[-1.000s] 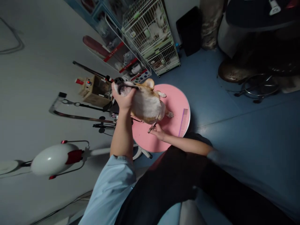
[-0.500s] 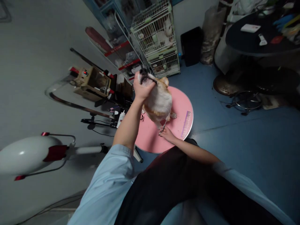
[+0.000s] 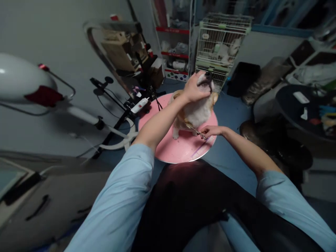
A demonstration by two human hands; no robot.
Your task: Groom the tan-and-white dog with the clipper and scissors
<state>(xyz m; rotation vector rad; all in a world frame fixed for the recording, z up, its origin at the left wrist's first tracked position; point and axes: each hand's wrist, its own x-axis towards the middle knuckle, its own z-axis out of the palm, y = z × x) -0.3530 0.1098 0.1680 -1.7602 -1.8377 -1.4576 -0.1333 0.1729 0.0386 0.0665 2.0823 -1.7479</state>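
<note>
A tan and white dog (image 3: 198, 117) sits on a round pink grooming table (image 3: 168, 151), its head tipped up. My left hand (image 3: 193, 88) wraps round its muzzle from the side, thumb along the jaw. In my right hand (image 3: 209, 132) is a pair of scissors (image 3: 193, 129), the blades pointing left across the lower chest fur. Whether the blades are parted I cannot tell. A purple comb (image 3: 201, 149) lies on the table near its front right edge, below my right hand.
Beyond the table stands a stacked wire cage (image 3: 220, 42) with a white animal inside. A white bottle (image 3: 140, 105) lies at the table's left. Left is a large white dryer (image 3: 28, 78) on a stand. A dark round table (image 3: 294, 108) with small items stands right.
My view has swung, so the dog and table look turned. The scissors now point left across the chest instead of upward. My left hand still holds the muzzle.
</note>
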